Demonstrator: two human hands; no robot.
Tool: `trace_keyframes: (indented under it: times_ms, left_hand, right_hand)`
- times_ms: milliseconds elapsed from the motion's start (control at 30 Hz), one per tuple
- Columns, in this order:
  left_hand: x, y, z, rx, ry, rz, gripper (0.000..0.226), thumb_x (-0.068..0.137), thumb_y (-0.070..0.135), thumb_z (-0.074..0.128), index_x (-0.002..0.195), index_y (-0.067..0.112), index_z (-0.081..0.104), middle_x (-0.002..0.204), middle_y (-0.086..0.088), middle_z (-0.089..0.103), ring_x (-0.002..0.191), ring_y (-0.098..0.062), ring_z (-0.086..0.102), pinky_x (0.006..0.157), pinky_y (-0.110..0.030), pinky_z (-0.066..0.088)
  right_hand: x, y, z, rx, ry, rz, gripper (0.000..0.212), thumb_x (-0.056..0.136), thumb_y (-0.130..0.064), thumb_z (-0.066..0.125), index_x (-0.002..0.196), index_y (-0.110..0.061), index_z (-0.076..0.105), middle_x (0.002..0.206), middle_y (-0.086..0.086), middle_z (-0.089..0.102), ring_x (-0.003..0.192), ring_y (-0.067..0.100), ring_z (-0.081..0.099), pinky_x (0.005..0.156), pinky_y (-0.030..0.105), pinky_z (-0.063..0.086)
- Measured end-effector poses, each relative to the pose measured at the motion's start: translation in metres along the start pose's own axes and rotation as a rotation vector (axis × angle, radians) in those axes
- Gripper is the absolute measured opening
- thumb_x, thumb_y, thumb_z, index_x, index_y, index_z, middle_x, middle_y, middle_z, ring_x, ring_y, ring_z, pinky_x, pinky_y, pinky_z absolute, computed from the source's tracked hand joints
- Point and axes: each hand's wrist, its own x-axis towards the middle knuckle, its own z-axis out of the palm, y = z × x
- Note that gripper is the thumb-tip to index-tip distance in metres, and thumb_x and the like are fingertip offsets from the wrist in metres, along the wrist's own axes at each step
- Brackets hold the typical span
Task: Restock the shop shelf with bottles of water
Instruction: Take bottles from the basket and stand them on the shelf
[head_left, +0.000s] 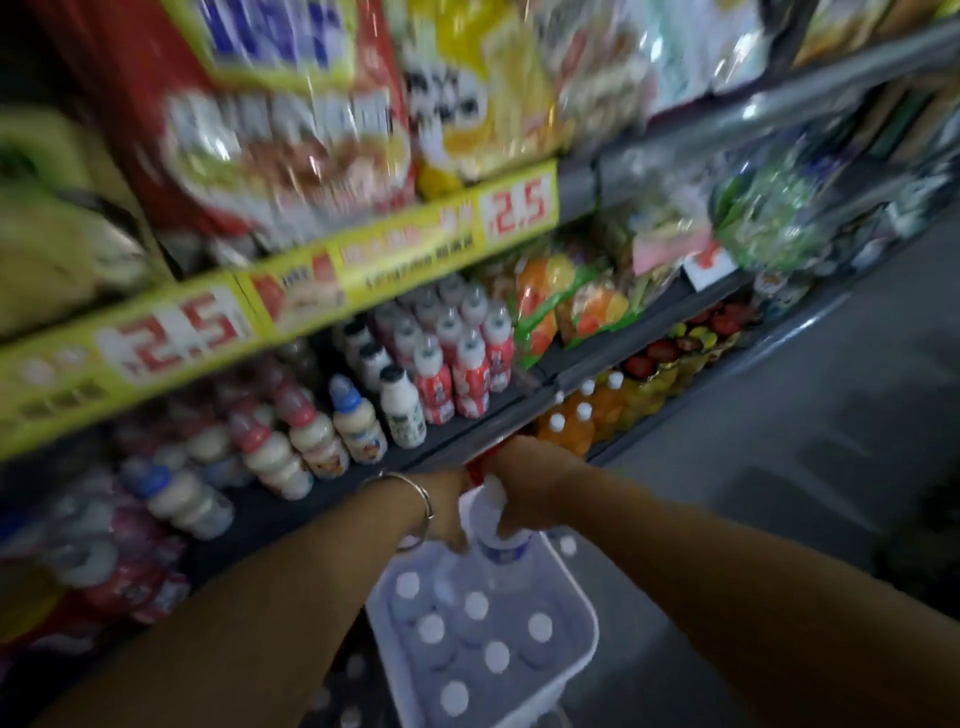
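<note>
Bottle (501, 558) gripped under right hand (524, 488), above white basket (584, 639).

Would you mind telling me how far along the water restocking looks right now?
Nothing visibly shelved yet: no water bottles are clear on the shelf through the blur. In hand: the right hand grips a bottle by its top above the basket, with the left hand at another bottle beside it, grip unclear. Left: at least seven white-capped bottles still stand in the basket.
</note>
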Motion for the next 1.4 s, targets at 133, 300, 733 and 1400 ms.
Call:
trace_keyframes:
  times_ms: [133,300,733,1400]
  left_hand:
    - [-0.084,0.035,-0.077,-0.115,0.064,0.134,0.070,0.067,0.017,0.082,0.129,0.011,0.050,0.126,-0.001,0.058,0.117,-0.021,0.054,0.101,-0.031,0.043]
    - [-0.193,0.077,-0.176,-0.444,0.197,0.383,0.064,0.048,0.025,0.089,0.106,0.019,0.062,0.104,0.006,0.065,0.102,-0.018,0.060,0.090,-0.035,0.051]
    - [-0.393,0.167,-0.367,-0.658,0.734,0.653,0.037,0.073,0.028,0.075,0.105,0.012,0.067,0.098,-0.005,0.072,0.087,-0.014,0.069,0.072,-0.026,0.056]
    - [-0.321,0.151,-0.558,-0.569,1.022,0.428,0.023,0.075,0.000,0.072,0.091,0.014,0.063,0.100,-0.008,0.069,0.098,-0.024,0.064,0.094,-0.037,0.050]
  right_hand:
    - [-0.073,-0.036,-0.127,-0.014,0.040,-0.046,0.024,0.082,-0.025,0.071,0.092,-0.005,0.062,0.092,0.016,0.060,0.091,0.032,0.060,0.077,0.031,0.048]
    - [-0.184,-0.083,-0.277,0.131,0.216,-0.030,0.035,0.076,-0.018,0.077,0.101,0.003,0.066,0.078,0.020,0.066,0.075,0.035,0.068,0.061,0.033,0.056]
    - [-0.329,-0.143,-0.506,0.623,0.840,-0.326,0.043,0.078,-0.029,0.072,0.107,0.002,0.064,0.088,0.011,0.061,0.076,0.024,0.058,0.064,0.030,0.051]
    - [-0.186,-0.112,-0.659,1.071,0.895,-0.606,0.016,0.081,-0.007,0.071,0.081,-0.003,0.056,0.063,0.005,0.057,0.034,0.004,0.055,0.036,0.014,0.042]
